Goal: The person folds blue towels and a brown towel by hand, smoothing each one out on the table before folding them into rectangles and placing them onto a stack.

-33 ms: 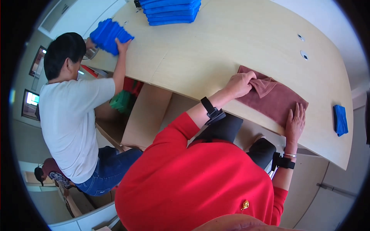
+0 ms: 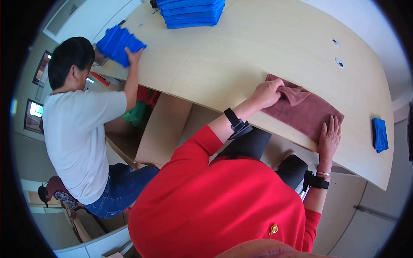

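Note:
A brown cloth (image 2: pixel 297 112) lies folded along the near edge of the table. With bent fingers my left hand (image 2: pixel 267 93) grips its left end, where a corner is pulled up and folded over. My right hand (image 2: pixel 330 136) rests flat on the right end of the cloth, fingers stretched out and holding nothing. Farther right, apart from that hand, lies a small folded blue cloth (image 2: pixel 380 135).
The pale wooden table (image 2: pixel 258 43) bears a stack of folded blue cloths (image 2: pixel 191 13) at the back. On the left, a co-worker in a white shirt (image 2: pixel 77 142) holds a blue cloth bundle (image 2: pixel 120 45). Below the table edge stands a cardboard box (image 2: pixel 163 129).
The co-worker's blue bundle has shifted slightly left and nearer. My left hand has barely moved, with the lifted corner changing shape a little; my right hand stays put.

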`<state>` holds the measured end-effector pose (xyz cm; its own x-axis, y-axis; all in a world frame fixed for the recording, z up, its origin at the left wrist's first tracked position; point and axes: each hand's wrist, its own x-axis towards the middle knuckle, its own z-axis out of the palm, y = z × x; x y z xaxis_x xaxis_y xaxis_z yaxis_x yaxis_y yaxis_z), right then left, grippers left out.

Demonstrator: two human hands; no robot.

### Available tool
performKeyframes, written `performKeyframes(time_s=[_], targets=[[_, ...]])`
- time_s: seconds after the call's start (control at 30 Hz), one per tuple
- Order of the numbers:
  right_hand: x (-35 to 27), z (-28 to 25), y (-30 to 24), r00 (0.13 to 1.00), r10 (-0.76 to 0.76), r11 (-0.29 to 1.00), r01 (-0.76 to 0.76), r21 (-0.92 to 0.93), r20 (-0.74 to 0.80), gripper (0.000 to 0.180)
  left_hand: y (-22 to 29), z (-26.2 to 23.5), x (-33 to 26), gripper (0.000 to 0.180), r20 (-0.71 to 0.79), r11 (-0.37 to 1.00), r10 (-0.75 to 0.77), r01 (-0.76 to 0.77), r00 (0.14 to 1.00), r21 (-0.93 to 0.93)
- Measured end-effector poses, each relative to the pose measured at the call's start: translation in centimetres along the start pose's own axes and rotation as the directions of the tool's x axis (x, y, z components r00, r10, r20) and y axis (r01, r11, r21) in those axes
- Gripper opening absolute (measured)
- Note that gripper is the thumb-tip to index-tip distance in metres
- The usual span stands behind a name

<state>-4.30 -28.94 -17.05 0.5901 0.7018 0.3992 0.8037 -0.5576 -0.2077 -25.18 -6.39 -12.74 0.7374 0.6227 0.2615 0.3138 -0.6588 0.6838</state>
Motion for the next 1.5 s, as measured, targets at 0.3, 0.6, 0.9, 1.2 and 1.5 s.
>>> performKeyframes(time_s=[0.3,0.6,0.9,1.2,1.5], targets=[[0.5,-1.5,-2.0,1.000,0.001,1.000,-0.001,-0.008,-0.004,0.048,-4.3,-1.9,2.0,0.027,-0.067,0.971,-0.231,0.225,0.971,-0.086],[0.2,-2.0,-2.1,1.000,0.014,0.999,-0.014,-0.036,-0.004,0.049,-1.3,-4.0,0.7,0.029,-0.133,0.908,-0.345,0.367,0.929,0.204],[0.1,-2.5,-2.4,1.000,0.031,0.999,-0.031,-0.034,-0.003,0.048,-1.1,-3.9,0.7,0.028,-0.166,0.896,-0.343,0.375,0.924,0.238],[1.8,-5.1,-5.7,0.988,-0.123,0.992,0.124,0.002,-0.091,0.048,-1.7,-4.1,-0.8,0.027,-0.247,0.940,-0.243,0.290,0.938,0.177],[3.3,-1.0,-12.2,0.932,-0.361,0.926,0.355,0.128,0.027,0.052,-1.6,-3.3,-1.3,0.020,-0.217,0.886,-0.133,0.214,0.967,0.412]])
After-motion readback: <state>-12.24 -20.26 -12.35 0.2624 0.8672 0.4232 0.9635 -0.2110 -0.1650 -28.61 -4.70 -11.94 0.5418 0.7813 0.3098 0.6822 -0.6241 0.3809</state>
